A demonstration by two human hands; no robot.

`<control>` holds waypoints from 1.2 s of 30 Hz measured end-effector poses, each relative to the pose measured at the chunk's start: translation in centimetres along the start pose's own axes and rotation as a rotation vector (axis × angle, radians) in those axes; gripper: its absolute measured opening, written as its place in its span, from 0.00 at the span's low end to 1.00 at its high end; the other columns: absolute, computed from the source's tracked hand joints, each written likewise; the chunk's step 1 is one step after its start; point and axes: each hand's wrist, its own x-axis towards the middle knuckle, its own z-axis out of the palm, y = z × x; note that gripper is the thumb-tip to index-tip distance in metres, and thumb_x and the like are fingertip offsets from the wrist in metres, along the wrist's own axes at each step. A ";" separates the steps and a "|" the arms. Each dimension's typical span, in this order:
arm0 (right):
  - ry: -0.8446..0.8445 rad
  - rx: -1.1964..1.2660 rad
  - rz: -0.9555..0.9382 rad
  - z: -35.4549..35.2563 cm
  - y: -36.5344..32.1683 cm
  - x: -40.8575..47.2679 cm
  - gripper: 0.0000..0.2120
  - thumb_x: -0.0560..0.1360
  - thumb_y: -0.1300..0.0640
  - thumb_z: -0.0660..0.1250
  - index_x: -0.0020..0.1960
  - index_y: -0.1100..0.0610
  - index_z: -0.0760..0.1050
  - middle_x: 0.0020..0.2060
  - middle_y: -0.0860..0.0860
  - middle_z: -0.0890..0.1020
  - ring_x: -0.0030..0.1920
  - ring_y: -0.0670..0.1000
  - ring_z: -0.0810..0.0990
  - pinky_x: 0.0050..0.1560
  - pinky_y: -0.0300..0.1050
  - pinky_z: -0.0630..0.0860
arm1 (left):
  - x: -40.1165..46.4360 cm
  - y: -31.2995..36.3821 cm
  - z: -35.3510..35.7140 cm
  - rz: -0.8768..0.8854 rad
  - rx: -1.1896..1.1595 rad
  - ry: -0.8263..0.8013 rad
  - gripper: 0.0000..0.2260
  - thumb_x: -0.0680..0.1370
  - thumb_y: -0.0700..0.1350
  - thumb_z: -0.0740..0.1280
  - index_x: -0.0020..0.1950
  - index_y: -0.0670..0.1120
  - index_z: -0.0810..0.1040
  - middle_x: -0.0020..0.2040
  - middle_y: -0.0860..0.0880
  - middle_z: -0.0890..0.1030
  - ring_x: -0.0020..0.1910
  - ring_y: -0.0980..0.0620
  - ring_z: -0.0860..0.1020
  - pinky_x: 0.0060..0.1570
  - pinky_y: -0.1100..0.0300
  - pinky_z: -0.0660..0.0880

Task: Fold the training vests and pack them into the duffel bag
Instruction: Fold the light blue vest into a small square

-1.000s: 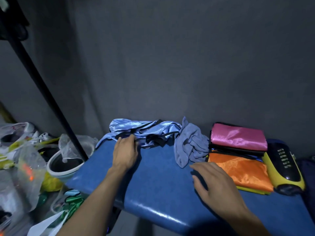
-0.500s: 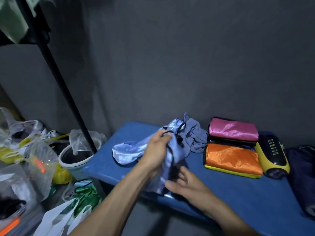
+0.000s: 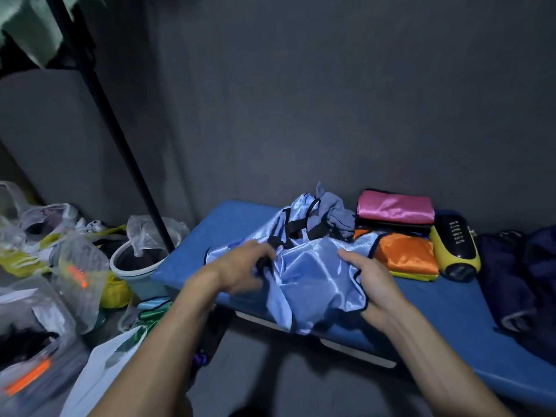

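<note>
Satin-blue, the training vest (image 3: 313,275) lies bunched at the centre of the frame, partly on the near edge of the blue table (image 3: 451,311) and partly hanging off it towards you. Your left hand (image 3: 240,270) pinches the fabric by its black trim on the vest's left side; your right hand (image 3: 371,281) curls its fingers round the right hem, thumb on top. The cloth spans the gap between both hands, so its long axis runs left to right across the frame, with the straps pointing up towards the grey cloth (image 3: 334,212). Both hands sit equally near; your judgement call is to spread them apart and flatten the vest towards the open table on the lower right.

Folded vests already wait at centre right: a pink one (image 3: 395,207) stacked on dark ones, an orange one (image 3: 406,251) just beside the yellow-and-black device (image 3: 455,248). What looks like the dark duffel bag (image 3: 517,281) slumps at the right edge, though it is too dim to be sure.

Compared with half a second ago, your hands have moved wider apart and the vest has opened from a tight wad into a broader sheet.
</note>
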 end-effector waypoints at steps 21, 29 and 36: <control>-0.250 -0.836 0.146 -5.3 -0.1 -3.4 0.16 0.71 0.54 0.79 0.57 0.54 0.81 0.45 0.45 0.88 0.46 0.45 0.87 0.53 0.43 0.81 | -2.3 0.9 -4.9 -0.092 -1.663 0.764 0.08 0.82 0.42 0.62 0.49 0.42 0.80 0.43 0.43 0.83 0.41 0.46 0.82 0.40 0.58 0.80; -0.392 -0.815 0.176 -1.9 2.7 -4.2 0.10 0.78 0.57 0.72 0.59 0.55 0.82 0.52 0.52 0.87 0.52 0.51 0.86 0.57 0.53 0.82 | -6.3 8.8 -8.5 0.222 -1.879 0.646 0.17 0.79 0.55 0.62 0.35 0.51 0.82 0.32 0.54 0.79 0.33 0.58 0.80 0.36 0.67 0.78; -0.183 -0.060 -0.030 -2.4 -2.4 -4.7 0.17 0.78 0.54 0.68 0.63 0.64 0.80 0.47 0.60 0.86 0.43 0.57 0.86 0.39 0.48 0.83 | -8.6 8.5 -11.4 0.594 -1.894 0.712 0.14 0.79 0.46 0.61 0.42 0.43 0.84 0.40 0.49 0.85 0.43 0.54 0.84 0.47 0.62 0.79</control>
